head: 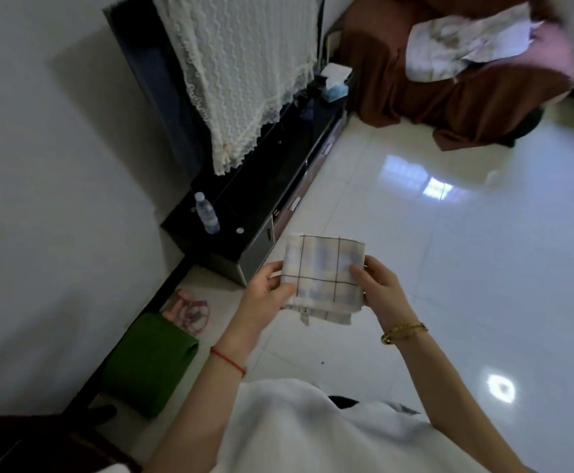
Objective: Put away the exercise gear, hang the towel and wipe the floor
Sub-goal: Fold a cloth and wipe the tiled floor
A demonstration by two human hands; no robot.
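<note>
While both forearms reach forward, left hand (268,288) and right hand (379,286) pinch opposite edges of a folded checked towel (325,276); its tag's writing is unreadable.

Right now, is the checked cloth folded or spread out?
Folded. The cloth is a compact rectangle with layered edges at its lower side, pinched by the left hand and right hand.
</note>
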